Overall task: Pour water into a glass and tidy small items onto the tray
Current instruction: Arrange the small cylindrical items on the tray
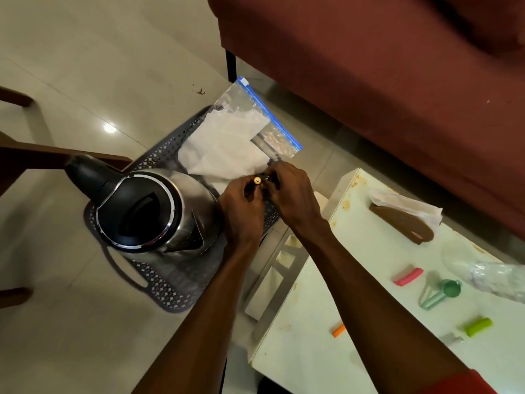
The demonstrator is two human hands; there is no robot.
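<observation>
A grey perforated tray (170,282) lies on the floor. On it stands a steel kettle (147,211) with a black lid, and a clear zip bag (250,132) with white cloth inside lies across its far end. Above the tray's right side my left hand (244,211) and my right hand (292,194) meet. Each pinches a small dark cylindrical item; the one in my left hand (257,180) has a gold end. What the items are I cannot tell. A clear glass (460,257) stands faintly visible on the white table.
The white table (326,322) on the right holds a pink clip (407,277), a green scoop (443,291), an orange piece (338,330), a lime-green clip (478,327), a brown object with tissue (403,223) and crumpled plastic (500,277). A maroon sofa (369,66) stands behind.
</observation>
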